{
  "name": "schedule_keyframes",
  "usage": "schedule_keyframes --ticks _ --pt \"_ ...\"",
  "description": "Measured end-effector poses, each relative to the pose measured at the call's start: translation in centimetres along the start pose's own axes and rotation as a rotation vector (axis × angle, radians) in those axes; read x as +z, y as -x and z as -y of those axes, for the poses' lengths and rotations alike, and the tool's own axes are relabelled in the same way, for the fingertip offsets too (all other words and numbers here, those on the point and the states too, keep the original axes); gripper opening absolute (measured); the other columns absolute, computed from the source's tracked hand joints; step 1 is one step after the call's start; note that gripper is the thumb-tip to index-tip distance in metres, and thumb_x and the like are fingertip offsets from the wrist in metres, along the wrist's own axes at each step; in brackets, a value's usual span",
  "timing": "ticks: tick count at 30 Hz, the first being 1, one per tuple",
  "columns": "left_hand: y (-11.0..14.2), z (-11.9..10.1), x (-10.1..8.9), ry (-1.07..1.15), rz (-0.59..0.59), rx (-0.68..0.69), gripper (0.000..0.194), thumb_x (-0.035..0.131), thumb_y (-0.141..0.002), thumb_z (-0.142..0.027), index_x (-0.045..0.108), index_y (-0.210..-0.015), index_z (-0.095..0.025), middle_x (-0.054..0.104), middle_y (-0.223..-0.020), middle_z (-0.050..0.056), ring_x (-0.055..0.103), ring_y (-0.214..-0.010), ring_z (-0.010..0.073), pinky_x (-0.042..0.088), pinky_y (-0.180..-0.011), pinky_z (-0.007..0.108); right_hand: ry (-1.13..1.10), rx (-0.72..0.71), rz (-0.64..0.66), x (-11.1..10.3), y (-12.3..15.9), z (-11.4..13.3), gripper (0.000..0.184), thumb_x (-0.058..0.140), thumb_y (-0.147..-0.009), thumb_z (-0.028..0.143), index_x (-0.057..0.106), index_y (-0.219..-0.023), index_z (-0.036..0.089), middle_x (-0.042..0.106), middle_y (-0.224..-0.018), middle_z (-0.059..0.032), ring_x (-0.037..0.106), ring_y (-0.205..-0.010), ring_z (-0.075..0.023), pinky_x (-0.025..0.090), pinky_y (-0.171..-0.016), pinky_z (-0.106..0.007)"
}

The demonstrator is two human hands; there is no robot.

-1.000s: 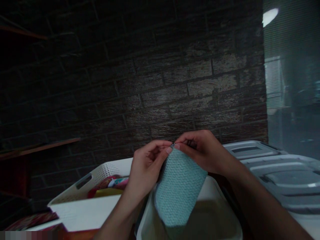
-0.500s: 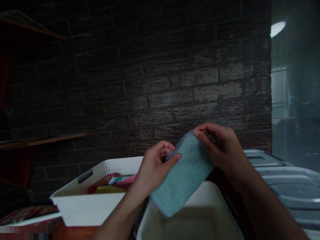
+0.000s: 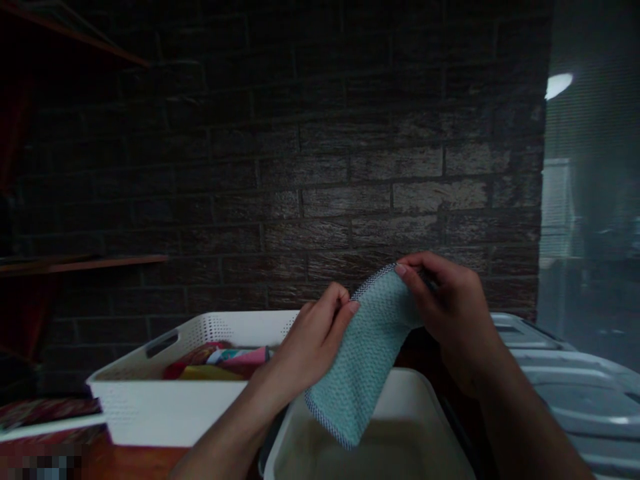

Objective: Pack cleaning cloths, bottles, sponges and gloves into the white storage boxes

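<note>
A light teal textured cleaning cloth (image 3: pixel 367 357) with a dark checked edging hangs between my two hands. My left hand (image 3: pixel 320 330) pinches its upper edge between thumb and fingers. At the upper right corner, my right hand (image 3: pixel 447 293) grips the same edge between thumb and forefinger. The cloth's lower corner droops over a whitish open bin (image 3: pixel 425 393), whose inside shows no contents in the visible part. To the left stands a white perforated basket (image 3: pixel 150 410) with colourful folded fabrics (image 3: pixel 240 358) in it, red, pink and yellow among them.
Clear plastic lids (image 3: pixel 575 380) lie at the right. Behind everything rises a dark brick wall (image 3: pixel 320 200). Wooden shelves (image 3: pixel 85 265) jut out at the left, and a glassy panel (image 3: pixel 590 200) reflecting a light stands at the far right.
My left hand has turned and its fingers have closed more tightly on the cloth's edge. The cloth now hangs steeper and more creased. The view has shifted slightly.
</note>
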State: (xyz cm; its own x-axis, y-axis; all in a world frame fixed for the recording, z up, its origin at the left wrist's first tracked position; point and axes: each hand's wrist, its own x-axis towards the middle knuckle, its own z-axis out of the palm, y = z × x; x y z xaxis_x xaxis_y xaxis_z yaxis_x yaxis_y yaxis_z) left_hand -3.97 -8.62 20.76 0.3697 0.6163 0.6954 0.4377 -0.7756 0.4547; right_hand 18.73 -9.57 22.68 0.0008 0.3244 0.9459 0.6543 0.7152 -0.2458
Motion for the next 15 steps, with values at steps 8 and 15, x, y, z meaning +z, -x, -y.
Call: schedule_keyframes --ticks 8,15 --pt "0.0 0.4 0.4 0.071 0.184 0.015 0.031 0.045 -0.105 -0.04 0.051 -0.081 -0.021 0.048 -0.072 -0.003 0.045 -0.067 0.0135 0.031 -0.06 0.026 0.104 -0.011 -0.088 -0.7 -0.2 -0.1 0.016 0.061 -0.098 0.032 0.074 -0.098 0.021 0.076 -0.09 -0.0041 0.069 -0.079 -0.0196 0.048 -0.073 -0.031" --pt "0.1 0.0 0.3 -0.023 0.279 0.108 0.023 0.058 -0.098 -0.028 0.053 -0.077 -0.02 0.052 -0.081 -0.002 0.05 -0.076 0.014 0.036 -0.066 0.026 0.206 0.155 -0.254 -1.5 -0.4 0.2 0.021 0.065 -0.095 0.037 0.076 -0.095 0.019 0.071 -0.074 -0.0032 0.057 -0.057 -0.0152 0.04 -0.057 -0.029"
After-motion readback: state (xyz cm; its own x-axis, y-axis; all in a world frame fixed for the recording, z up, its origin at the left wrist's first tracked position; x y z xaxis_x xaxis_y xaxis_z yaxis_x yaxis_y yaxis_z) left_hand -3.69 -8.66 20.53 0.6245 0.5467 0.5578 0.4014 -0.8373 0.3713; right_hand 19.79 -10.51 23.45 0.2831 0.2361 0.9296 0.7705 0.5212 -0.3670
